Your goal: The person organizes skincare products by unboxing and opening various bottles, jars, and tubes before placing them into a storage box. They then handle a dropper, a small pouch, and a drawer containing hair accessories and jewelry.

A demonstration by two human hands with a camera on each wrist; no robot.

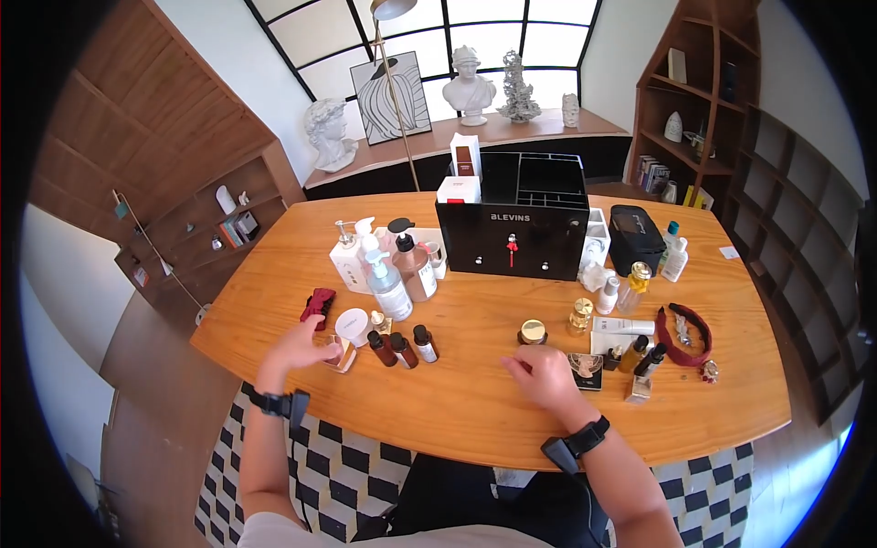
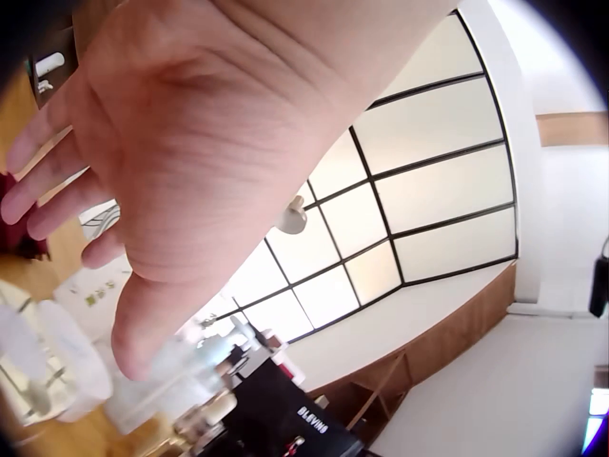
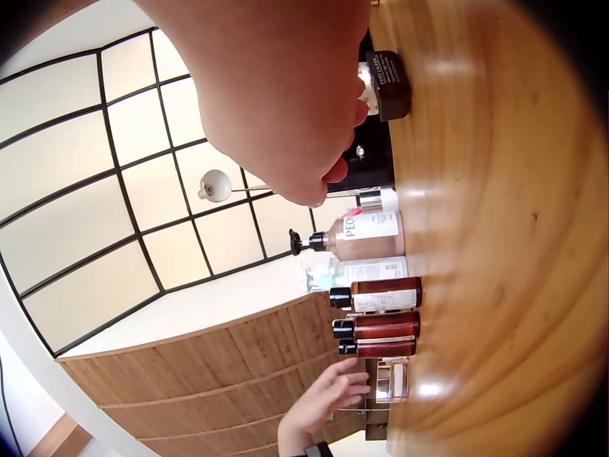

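Observation:
My left hand (image 1: 294,350) is over the left part of the table, fingers spread and nothing gripped. Its fingertips overlap a dark red bow (image 1: 320,305), and its thumb is beside a small pinkish glass-like box (image 1: 343,356). A white round-lidded jar (image 1: 352,323) and several dark brown bottles (image 1: 402,349) stand to its right. In the left wrist view the palm (image 2: 190,143) shows bare. My right hand (image 1: 546,376) hovers with fingers loosely curled, just in front of a dark jar with a gold lid (image 1: 533,332). A black patterned compact (image 1: 586,371) lies right beside it.
A black organizer box (image 1: 512,239) stands at the back middle with white cartons on it. Pump bottles (image 1: 391,283) cluster at its left. On the right are a black pouch (image 1: 637,239), a dark red headband (image 1: 703,333), a white tube (image 1: 624,326) and several small bottles.

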